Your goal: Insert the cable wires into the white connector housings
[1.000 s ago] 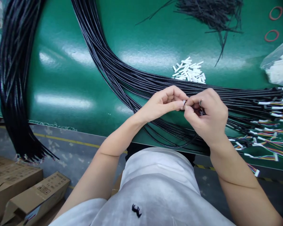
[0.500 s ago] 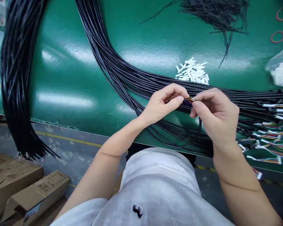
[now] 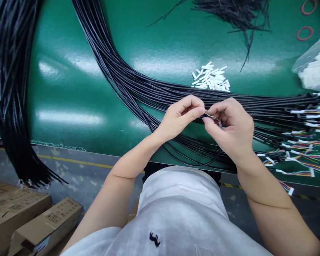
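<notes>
My left hand (image 3: 180,115) pinches thin wires (image 3: 210,115) at the end of a cable, thumb against forefinger. Close beside it, my right hand (image 3: 230,126) is also closed on the wires, its fingertips almost meeting the left ones. The wires' far ends are mostly hidden by my fingers. Under both hands runs a long bundle of black cables (image 3: 138,78), curving from the top left to the right. At the right, cable ends show coloured wires (image 3: 305,173) with white sleeves and white connectors. Just beyond my hands lies a pile of small white tubes (image 3: 212,77).
A second black cable bundle (image 3: 12,89) hangs over the left edge of the green table (image 3: 69,96). Thin black strips (image 3: 234,12) lie at the back, with red rings (image 3: 304,33) and a plastic bag of white pieces (image 3: 316,69) at right. Cardboard boxes (image 3: 48,224) stand on the floor.
My right hand has shifted left and closer to my left hand. The coloured wires between the fingertips show less than before. The whole view has shifted slightly.
</notes>
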A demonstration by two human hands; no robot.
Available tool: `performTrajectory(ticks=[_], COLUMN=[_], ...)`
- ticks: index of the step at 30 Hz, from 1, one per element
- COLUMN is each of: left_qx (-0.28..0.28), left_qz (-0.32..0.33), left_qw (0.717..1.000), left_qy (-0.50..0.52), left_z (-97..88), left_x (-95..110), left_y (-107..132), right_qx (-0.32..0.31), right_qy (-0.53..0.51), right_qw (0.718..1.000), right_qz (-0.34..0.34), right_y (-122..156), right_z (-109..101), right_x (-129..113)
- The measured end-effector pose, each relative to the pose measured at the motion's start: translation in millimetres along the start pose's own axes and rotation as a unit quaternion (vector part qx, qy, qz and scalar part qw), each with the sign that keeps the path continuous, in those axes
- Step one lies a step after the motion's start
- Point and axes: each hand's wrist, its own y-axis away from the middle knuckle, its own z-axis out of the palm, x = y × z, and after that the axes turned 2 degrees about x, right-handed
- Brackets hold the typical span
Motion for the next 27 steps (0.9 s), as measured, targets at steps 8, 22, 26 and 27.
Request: performTrajectory(ticks=[8,22,26,27], left_qx=[0.038,0.018,0.013,0.008], left_qz=[-0.026,-0.030,-0.026,-0.022], left_qw=[0.999,0.998,0.999,0.999], left_qy=[0.005,0.050,0.030,0.026], left_z=[0.4,2.0,3.0,3.0], left_x=[-4,-9,-5,-4], left_y=[-1,-1,1,1], right_qx=[0.039,-0.008,-0.049,-0.059], right_qy=[0.036,-0.222,-0.234,-0.234], right_qw=[0.996,0.968,0.960,0.958], right_qz=[-0.078,0.119,0.146,0.152], right_y=[1,-1,-3,-4], right_z=[-1,-7,-9,-10], right_x=[1,5,8,8])
